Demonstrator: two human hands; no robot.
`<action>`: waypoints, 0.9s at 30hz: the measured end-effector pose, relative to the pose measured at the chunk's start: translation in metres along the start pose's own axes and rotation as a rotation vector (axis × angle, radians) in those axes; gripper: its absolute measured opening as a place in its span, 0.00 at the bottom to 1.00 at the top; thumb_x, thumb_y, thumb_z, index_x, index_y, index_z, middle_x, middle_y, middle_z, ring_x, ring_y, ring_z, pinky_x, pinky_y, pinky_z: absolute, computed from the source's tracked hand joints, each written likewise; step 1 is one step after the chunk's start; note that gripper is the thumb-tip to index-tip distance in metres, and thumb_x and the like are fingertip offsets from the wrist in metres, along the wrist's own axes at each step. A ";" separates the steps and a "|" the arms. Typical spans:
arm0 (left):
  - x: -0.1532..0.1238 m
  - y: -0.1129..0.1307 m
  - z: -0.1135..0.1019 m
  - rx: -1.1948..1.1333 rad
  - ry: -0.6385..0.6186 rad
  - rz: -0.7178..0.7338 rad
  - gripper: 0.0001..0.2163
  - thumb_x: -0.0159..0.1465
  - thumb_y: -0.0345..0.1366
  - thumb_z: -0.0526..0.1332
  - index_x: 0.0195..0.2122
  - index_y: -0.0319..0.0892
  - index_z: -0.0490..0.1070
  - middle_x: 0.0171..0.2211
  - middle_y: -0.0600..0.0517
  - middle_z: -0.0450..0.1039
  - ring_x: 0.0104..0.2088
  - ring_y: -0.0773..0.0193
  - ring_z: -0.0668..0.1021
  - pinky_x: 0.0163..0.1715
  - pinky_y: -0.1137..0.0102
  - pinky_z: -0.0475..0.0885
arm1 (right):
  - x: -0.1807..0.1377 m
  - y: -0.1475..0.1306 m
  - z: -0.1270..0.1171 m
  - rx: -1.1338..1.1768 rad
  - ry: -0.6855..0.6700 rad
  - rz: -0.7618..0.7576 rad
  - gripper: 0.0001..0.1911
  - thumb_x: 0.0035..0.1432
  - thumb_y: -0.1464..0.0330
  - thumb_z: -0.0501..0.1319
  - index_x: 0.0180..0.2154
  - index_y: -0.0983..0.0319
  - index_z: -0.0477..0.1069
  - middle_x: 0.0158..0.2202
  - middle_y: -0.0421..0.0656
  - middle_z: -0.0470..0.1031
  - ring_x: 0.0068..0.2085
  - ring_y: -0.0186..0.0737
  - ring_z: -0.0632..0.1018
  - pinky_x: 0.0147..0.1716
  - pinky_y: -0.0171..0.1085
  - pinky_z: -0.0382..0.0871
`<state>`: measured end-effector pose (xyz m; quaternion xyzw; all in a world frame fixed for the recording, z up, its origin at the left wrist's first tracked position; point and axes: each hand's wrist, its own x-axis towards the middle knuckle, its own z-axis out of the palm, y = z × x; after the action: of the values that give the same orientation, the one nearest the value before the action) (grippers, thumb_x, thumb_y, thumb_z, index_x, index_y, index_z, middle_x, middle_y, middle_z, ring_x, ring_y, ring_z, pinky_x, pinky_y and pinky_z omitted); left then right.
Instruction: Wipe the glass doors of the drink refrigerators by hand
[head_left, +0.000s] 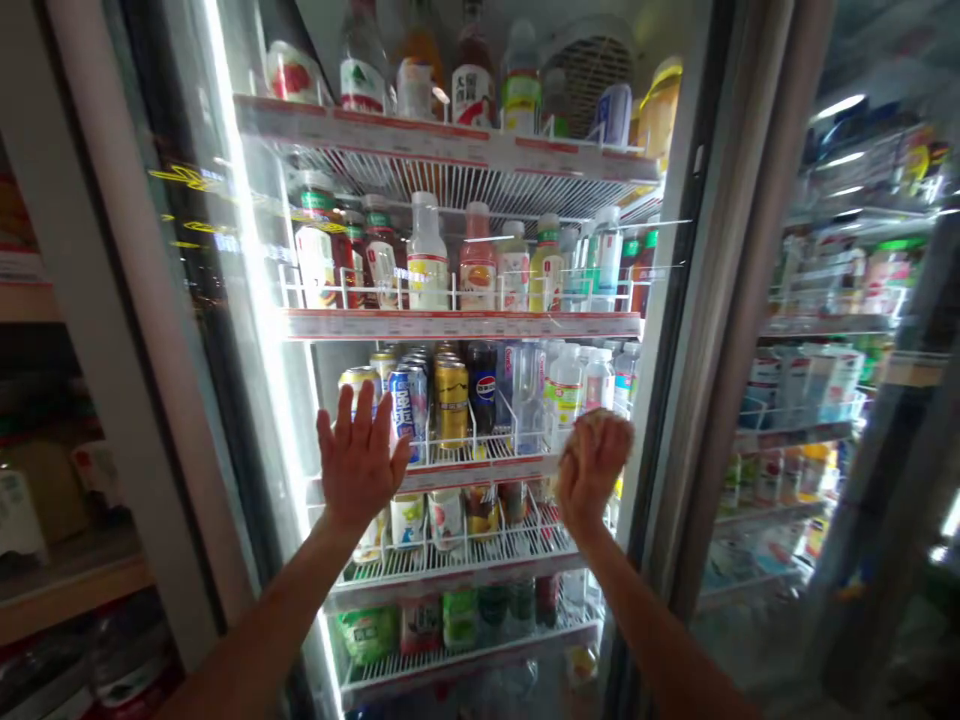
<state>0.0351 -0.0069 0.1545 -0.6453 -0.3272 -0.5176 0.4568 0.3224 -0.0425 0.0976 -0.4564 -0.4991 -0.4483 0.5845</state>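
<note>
My left hand (358,460) is raised with its fingers stretched and spread, palm turned to the drinks fridge. It holds nothing and appears in front of a blue-and-white can (409,412). Whether its palm touches the glass I cannot tell. My right hand (592,470) is closed around a crumpled, pale cloth (604,420), of which only a little shows above the fingers; the hand is slightly blurred. Behind it are clear plastic bottles (564,385). Between my hands stand a gold can (451,402) and a dark cola bottle (482,385) on a wire shelf.
Upper shelves carry juice bottles (427,255) and taller bottles (472,80). Lower down are more drinks and a green pack (367,635). A bright light strip (244,210) runs along the left side. Metal door frames (739,250) stand right, with another stocked fridge (802,380) beyond.
</note>
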 end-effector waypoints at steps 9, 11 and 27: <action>-0.006 0.017 0.004 -0.033 0.008 -0.091 0.31 0.62 0.36 0.53 0.65 0.41 0.41 0.65 0.43 0.42 0.65 0.54 0.45 0.62 0.53 0.40 | -0.010 -0.022 0.007 -0.005 0.038 0.077 0.27 0.58 0.70 0.50 0.60 0.60 0.56 0.66 0.50 0.43 0.65 0.56 0.49 0.58 0.61 0.49; -0.005 0.017 0.004 -0.040 0.010 -0.088 0.31 0.62 0.36 0.53 0.65 0.42 0.40 0.65 0.44 0.42 0.65 0.54 0.46 0.62 0.52 0.41 | -0.018 -0.047 0.009 0.064 -0.087 -0.043 0.27 0.58 0.70 0.51 0.60 0.59 0.57 0.66 0.48 0.45 0.65 0.54 0.49 0.59 0.59 0.47; -0.071 0.050 0.000 -0.031 -0.103 -0.075 0.33 0.61 0.33 0.55 0.64 0.45 0.41 0.65 0.47 0.43 0.65 0.55 0.46 0.62 0.53 0.42 | -0.040 -0.044 -0.003 0.120 -0.291 -0.245 0.24 0.57 0.71 0.52 0.56 0.54 0.62 0.63 0.45 0.54 0.63 0.50 0.55 0.59 0.56 0.49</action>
<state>0.0623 -0.0220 0.0733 -0.6656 -0.3659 -0.5054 0.4095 0.2756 -0.0513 0.0618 -0.4166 -0.6558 -0.4150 0.4735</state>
